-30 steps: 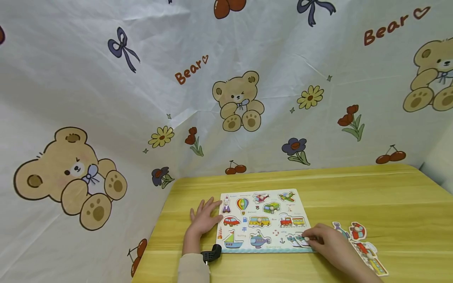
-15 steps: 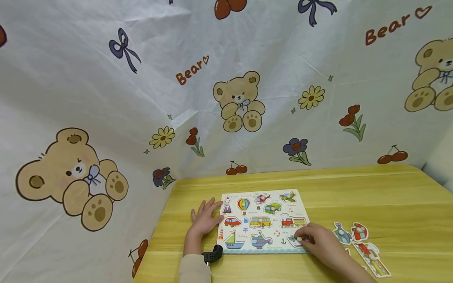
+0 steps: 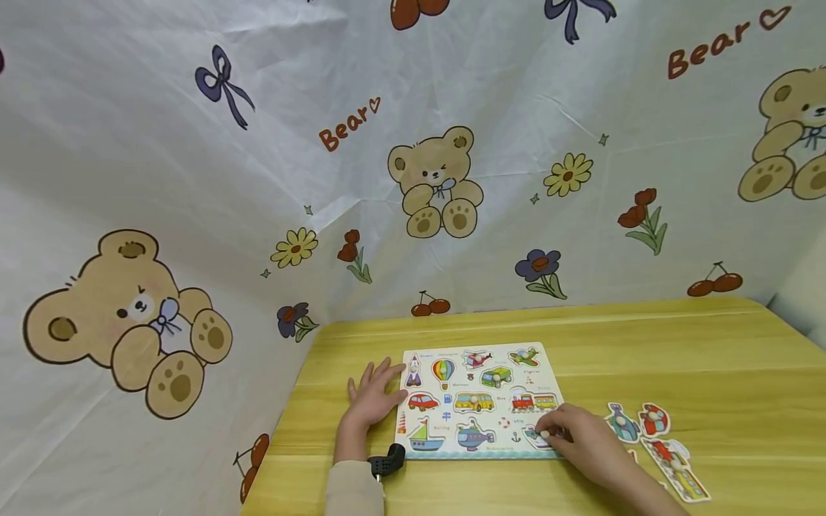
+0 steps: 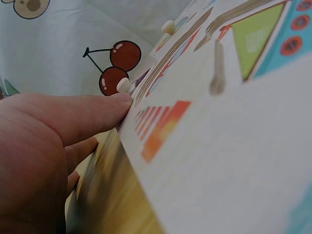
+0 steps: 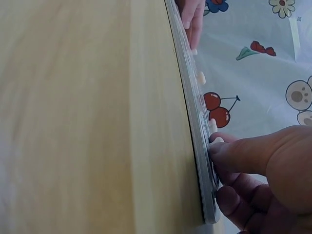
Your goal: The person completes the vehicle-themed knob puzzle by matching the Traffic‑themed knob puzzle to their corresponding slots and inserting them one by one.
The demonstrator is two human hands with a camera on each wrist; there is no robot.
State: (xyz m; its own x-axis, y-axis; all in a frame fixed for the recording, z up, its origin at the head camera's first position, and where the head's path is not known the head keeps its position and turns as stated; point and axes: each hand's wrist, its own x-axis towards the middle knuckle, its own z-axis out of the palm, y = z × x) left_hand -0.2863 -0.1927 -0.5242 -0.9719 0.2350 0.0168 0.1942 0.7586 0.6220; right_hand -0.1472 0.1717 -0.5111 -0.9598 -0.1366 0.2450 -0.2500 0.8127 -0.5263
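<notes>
A white puzzle board (image 3: 547, 369) with vehicle pictures lies on the wooden table. My right hand (image 3: 587, 438) pinches the knob (image 5: 217, 141) of a small ship puzzle piece (image 3: 533, 435) between thumb and index finger, over the ship picture at the board's lower right. The fingers hide much of that piece. On the other side, my left hand (image 3: 372, 401) has its fingers spread and rests at the board's left edge. Its thumb (image 4: 109, 109) touches that edge in the left wrist view. Pale knobs stand up from several pieces, such as the bus (image 3: 474, 402).
Loose puzzle pieces lie right of the board: a blue submarine (image 3: 623, 424), a red piece (image 3: 654, 418) and a train (image 3: 677, 469). Another is mostly behind the right forearm. A cloth (image 3: 497, 93) printed with bears hangs behind the table (image 3: 742, 373).
The ship piece has shifted left from partly beside the printed ship to over it, with my right hand moving along. My left hand stays at the board's left edge.
</notes>
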